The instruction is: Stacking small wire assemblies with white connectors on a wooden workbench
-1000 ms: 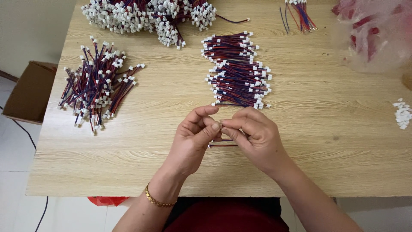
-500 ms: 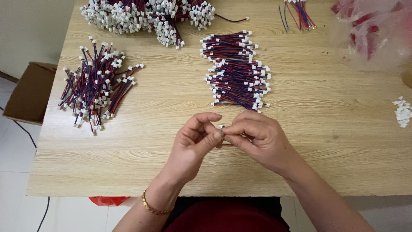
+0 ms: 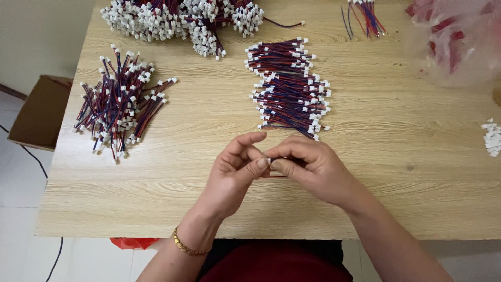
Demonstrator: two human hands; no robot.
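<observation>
My left hand (image 3: pixel 235 172) and my right hand (image 3: pixel 313 167) meet over the wooden table (image 3: pixel 396 172) near its front edge. Between their fingertips they pinch a short red-and-blue wire lead with a small white connector (image 3: pixel 269 162); most of the lead is hidden by the fingers. Just beyond the hands lies a neat stack of like wire leads (image 3: pixel 289 89) with white plugs on both ends. A gold bracelet (image 3: pixel 187 248) circles my left wrist.
A loose pile of wire leads (image 3: pixel 120 102) lies at the left. A big heap of white-plug leads (image 3: pixel 177 18) spans the far edge. A few loose wires (image 3: pixel 365 13), a clear plastic bag (image 3: pixel 459 36), small white connectors (image 3: pixel 491 137) and a cardboard box (image 3: pixel 36 112) on the floor.
Both hands have slid slightly toward the table's front edge while still working the same lead between the fingertips. The piles have not moved.
</observation>
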